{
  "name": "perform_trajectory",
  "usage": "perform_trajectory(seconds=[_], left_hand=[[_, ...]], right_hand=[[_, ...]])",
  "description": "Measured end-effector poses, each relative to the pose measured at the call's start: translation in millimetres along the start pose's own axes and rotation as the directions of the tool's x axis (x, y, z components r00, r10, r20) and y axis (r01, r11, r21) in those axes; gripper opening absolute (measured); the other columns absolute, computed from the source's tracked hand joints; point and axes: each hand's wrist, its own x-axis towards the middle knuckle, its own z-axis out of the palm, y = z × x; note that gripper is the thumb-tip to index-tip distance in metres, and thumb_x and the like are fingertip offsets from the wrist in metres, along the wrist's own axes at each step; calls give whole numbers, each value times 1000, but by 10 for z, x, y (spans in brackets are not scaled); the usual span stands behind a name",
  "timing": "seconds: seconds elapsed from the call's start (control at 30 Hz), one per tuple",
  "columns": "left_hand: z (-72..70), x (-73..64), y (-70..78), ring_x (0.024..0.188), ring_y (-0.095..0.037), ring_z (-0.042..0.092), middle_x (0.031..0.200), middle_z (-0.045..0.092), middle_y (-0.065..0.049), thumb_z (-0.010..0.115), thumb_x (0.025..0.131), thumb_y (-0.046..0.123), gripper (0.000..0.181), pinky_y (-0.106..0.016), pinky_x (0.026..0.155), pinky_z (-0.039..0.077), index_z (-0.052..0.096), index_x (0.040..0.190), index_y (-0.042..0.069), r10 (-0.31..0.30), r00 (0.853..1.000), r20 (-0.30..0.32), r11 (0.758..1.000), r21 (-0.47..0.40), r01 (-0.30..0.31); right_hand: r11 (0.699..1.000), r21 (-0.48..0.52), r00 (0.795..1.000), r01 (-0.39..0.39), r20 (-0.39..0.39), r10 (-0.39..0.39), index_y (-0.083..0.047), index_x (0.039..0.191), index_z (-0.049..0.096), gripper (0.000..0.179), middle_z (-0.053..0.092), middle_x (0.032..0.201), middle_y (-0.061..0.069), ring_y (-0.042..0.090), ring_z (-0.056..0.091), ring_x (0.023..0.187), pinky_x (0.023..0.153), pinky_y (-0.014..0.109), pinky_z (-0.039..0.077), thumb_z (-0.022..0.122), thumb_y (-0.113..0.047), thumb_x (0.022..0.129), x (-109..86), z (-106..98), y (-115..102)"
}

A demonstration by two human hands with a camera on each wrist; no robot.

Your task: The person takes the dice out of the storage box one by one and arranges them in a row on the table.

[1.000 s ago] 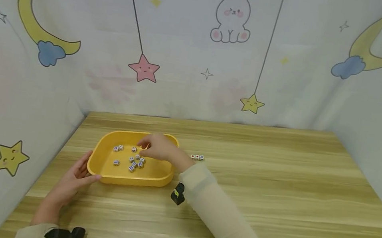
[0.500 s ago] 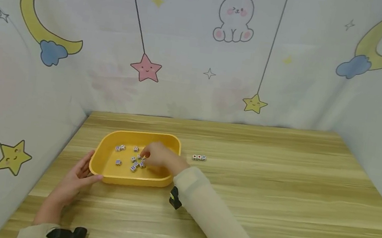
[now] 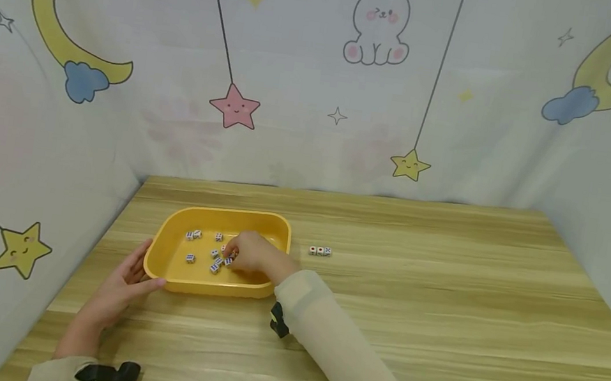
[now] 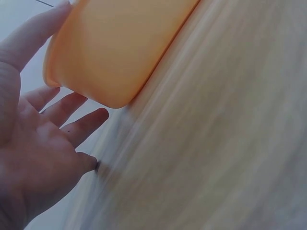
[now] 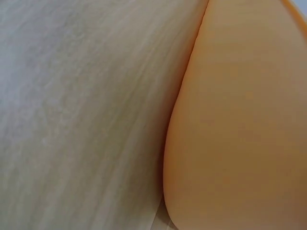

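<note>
A yellow tray point(image 3: 194, 288) on the table holds several white dice point(image 3: 190, 258), some loosely clustered near its middle. My left hand point(image 3: 119, 288) holds the tray's near left corner, thumb on the rim and other fingers along the outer wall; the left wrist view shows these fingers point(image 4: 84, 127) spread beside the wall. My right hand point(image 3: 253, 253) reaches in over the right side, bent fingers down among the clustered dice. I cannot tell whether a die is pinched there. The right wrist view shows only the tray's outer wall point(image 5: 240, 124) and the tabletop, with the hand hidden.
Right of the tray, several dice point(image 3: 320, 251) stand in a short row on the wooden table point(image 3: 440, 311). A pale cloth point(image 3: 297, 73) printed with stars, moons and a rabbit encloses the back and sides. Black wrist cameras point(image 3: 127, 375) are strapped to both forearms.
My right hand has lowered from above the dice to among the cluster, its fingers drawing closer together. The left hand keeps its hold on the tray; the view has shifted slightly.
</note>
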Motion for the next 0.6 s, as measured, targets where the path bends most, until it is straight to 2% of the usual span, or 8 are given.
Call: perform_trajectory(seconds=[0.17,0.4,0.5,0.6], left_hand=[[1,-1,4,144,-39,14,159,1,-23,63,93,5,90,0,90,35,-2,155,5,0,1000,0,1000,3,0],[8,-14,10,144,-36,16,159,1,-24,63,93,7,90,-1,91,35,-2,155,5,-5,1000,0,1000,8,5],[8,-12,6,144,-25,20,160,1,-22,64,93,10,90,-1,91,34,-1,155,5,-15,1000,-2,1000,22,15],[9,-12,2,139,-7,27,160,2,-22,64,93,10,90,-1,91,34,0,155,5,-9,1000,-6,1000,24,9]], right_hand=[[1000,-25,1000,9,-1,-9,-12,102,75,17,60,83,-4,9,48,75,63,16,39,71,-9,86,-6,9,4],[1000,-14,1000,0,-5,0,-12,101,74,16,67,93,-2,8,52,81,69,16,42,72,-10,85,-20,10,34],[1000,16,1000,3,-10,-3,-11,101,74,15,66,91,-2,7,52,79,66,15,43,71,-10,86,-31,5,52],[998,55,1000,13,-17,-12,-10,101,73,14,64,88,-2,8,52,76,63,15,43,70,-11,87,-39,0,61]])
